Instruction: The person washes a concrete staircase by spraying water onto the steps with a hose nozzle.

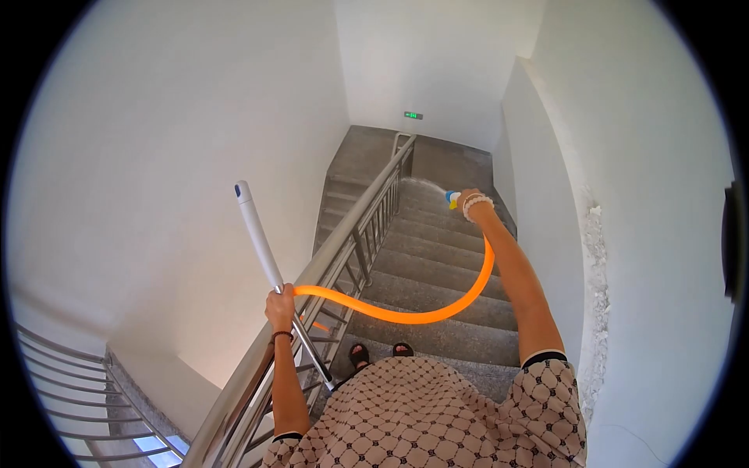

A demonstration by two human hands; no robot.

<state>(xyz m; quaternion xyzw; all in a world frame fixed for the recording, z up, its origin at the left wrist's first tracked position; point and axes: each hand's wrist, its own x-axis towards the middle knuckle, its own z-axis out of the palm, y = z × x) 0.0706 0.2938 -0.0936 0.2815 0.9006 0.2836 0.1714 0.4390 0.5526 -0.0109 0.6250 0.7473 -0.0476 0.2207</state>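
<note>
My left hand (280, 309) is closed round a metal pole with a white handle (259, 238) and round the orange hose (406, 316), beside the stair handrail. The pole slants, its white end up and its lower end near my shirt. From there the hose curves in a loop to my right hand (470, 201), which is held out over the stairs, closed on a blue, white and yellow nozzle (452, 200). A thin spray of water (421, 184) leaves the nozzle toward the railing.
Grey stone steps (433, 269) lead down to a landing (449, 165). The metal handrail (343, 228) runs along the left of them. On the right wall is a strip of broken plaster (597, 273). A green exit sign (413, 115) hangs low on the far wall.
</note>
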